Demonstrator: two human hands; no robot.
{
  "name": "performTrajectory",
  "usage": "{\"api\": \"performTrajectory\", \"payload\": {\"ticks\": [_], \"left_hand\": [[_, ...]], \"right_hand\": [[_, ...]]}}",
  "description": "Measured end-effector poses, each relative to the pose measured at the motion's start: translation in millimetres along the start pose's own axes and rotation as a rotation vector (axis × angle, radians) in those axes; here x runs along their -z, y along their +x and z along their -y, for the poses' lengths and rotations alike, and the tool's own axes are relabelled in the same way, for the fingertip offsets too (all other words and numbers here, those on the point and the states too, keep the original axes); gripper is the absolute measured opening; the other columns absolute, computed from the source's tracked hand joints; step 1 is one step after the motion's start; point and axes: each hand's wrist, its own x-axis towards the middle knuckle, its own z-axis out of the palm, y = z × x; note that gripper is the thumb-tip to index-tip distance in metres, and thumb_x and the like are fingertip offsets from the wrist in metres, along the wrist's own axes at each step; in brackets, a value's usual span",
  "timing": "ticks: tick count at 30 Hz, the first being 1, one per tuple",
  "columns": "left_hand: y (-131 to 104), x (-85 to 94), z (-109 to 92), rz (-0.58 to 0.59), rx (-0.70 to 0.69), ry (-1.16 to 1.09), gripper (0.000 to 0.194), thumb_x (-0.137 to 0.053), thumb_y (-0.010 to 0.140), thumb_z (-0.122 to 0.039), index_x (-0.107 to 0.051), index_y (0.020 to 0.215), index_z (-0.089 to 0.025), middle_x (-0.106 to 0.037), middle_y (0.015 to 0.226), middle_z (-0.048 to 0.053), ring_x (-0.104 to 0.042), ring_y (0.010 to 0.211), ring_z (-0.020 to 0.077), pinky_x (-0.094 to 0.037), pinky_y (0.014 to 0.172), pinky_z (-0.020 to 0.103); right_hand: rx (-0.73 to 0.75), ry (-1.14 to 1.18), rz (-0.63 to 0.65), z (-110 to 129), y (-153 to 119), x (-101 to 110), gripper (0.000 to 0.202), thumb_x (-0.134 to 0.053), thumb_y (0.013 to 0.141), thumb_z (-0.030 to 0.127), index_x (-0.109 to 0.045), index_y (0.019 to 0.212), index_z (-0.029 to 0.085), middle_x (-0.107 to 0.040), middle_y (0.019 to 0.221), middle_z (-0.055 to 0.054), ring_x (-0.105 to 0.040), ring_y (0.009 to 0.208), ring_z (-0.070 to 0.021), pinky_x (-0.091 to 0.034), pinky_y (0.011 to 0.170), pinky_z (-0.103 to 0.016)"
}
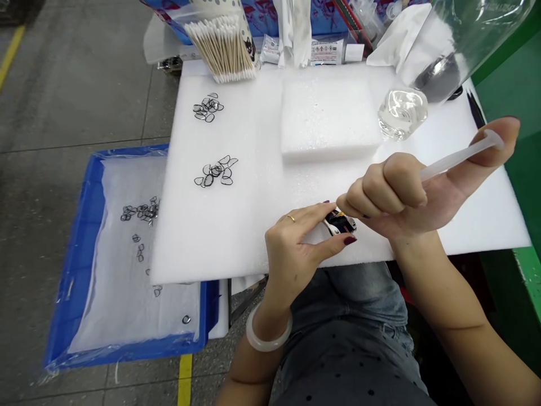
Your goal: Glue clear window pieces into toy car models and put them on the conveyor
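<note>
My left hand (pixel 302 237) pinches a small black-and-silver part (pixel 340 223) between thumb and fingers, low over the front of the white foam sheet (pixel 249 237). Wrapped in the fist of my right hand (pixel 397 194) is a syringe; its white plunger (pixel 460 157) sticks far out, with my thumb on its end. The barrel and tip are hidden by my fingers, which come close to the part. I cannot tell whether the tip touches it. Two small piles of thin black rings, an upper pile (pixel 208 107) and a lower pile (pixel 216 171), lie to the left.
A white foam block (pixel 329 115) stands behind my hands. Cotton swabs (pixel 222 49) and a glue tube (pixel 327 52) lie at the back. A clear bottle (pixel 403 113) stands at the right. Beside the foam, lower left, a blue tray (pixel 76 242) holds more rings on white lining.
</note>
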Motion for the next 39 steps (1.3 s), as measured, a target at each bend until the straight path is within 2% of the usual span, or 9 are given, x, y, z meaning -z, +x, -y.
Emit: {"api": "performTrajectory", "payload": {"ticks": [12, 31, 39], "left_hand": [[-1, -0.8, 1, 0.008, 0.006, -0.001, 0.042, -0.079, 0.078, -0.044, -0.075, 0.105, -0.012, -0.077, 0.104, 0.011, -0.073, 0.098, 0.0229, -0.058, 0.09, 0.035], [-1, -0.1, 0, 0.014, 0.028, 0.02, 0.039, -0.077, 0.079, -0.047, -0.076, 0.107, -0.02, -0.077, 0.107, 0.007, -0.073, 0.099, 0.0245, -0.059, 0.092, 0.04], [-1, -0.9, -1, 0.006, 0.028, 0.032, 0.035, -0.077, 0.079, -0.047, -0.076, 0.107, -0.024, -0.077, 0.107, 0.005, -0.073, 0.099, 0.0251, -0.06, 0.091, 0.042]], "right_hand": [[0.009, -0.029, -0.004, 1, -2, 2, 0.062, -0.037, 0.097, 0.065, -0.025, 0.056, 0.02, -0.017, 0.052, 0.005, -0.016, 0.052, -0.0098, -0.02, 0.057, -0.029], [0.002, -0.077, 0.011, 5, -7, 6, 0.062, -0.034, 0.097, 0.068, -0.028, 0.057, 0.02, -0.022, 0.052, 0.005, -0.018, 0.053, -0.0102, -0.024, 0.058, -0.029], [-0.012, -0.111, -0.041, 9, -4, -5, 0.064, -0.038, 0.096, 0.067, -0.029, 0.054, 0.02, -0.024, 0.051, 0.005, -0.021, 0.051, -0.0093, -0.023, 0.056, -0.028]]}}
